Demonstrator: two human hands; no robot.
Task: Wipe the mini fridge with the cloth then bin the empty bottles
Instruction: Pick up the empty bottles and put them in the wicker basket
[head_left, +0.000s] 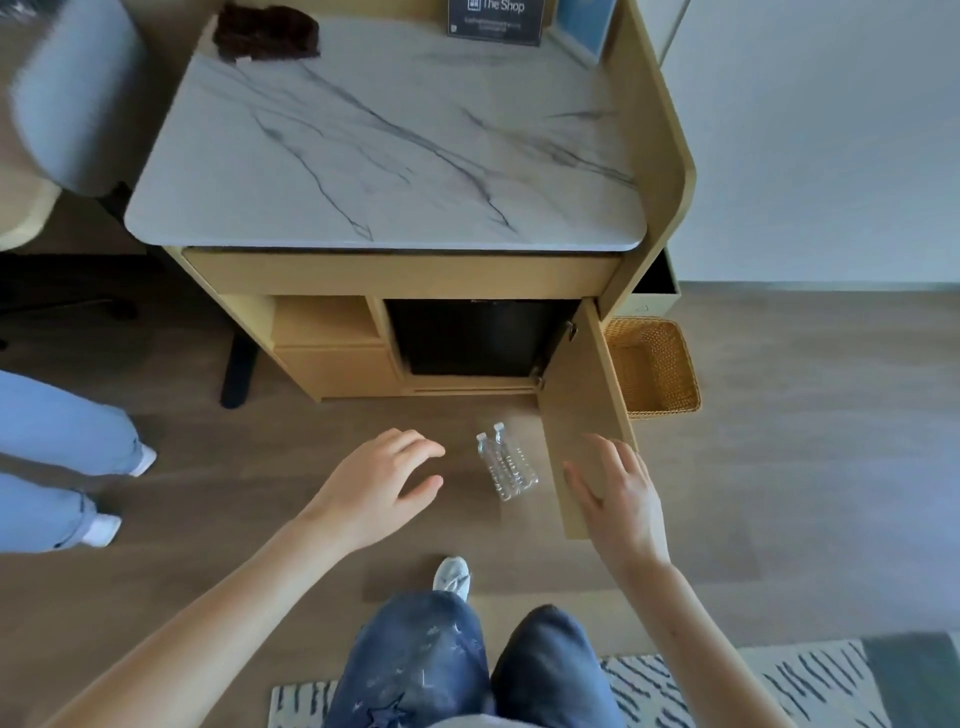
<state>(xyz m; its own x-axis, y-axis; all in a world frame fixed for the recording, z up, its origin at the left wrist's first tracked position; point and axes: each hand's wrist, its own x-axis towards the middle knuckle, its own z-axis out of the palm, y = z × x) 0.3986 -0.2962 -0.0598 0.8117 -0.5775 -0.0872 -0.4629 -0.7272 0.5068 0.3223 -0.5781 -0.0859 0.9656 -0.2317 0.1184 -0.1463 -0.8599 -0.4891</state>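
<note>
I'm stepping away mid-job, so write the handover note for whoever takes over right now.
Left hand: open, holds nothing, above the floor left of the bottles.
Right hand: open, at the edge of the open cabinet door; contact unclear.
Cloth: on the marble top, back left corner.
Mini fridge: in the cabinet, its own door shut.
Both bottles lie side by side on the floor in front of it. A wicker basket stands right of the cabinet.
Done: cabinet door open.
Left, as far as shows: take the cloth, wipe the fridge, bin both bottles.
</note>
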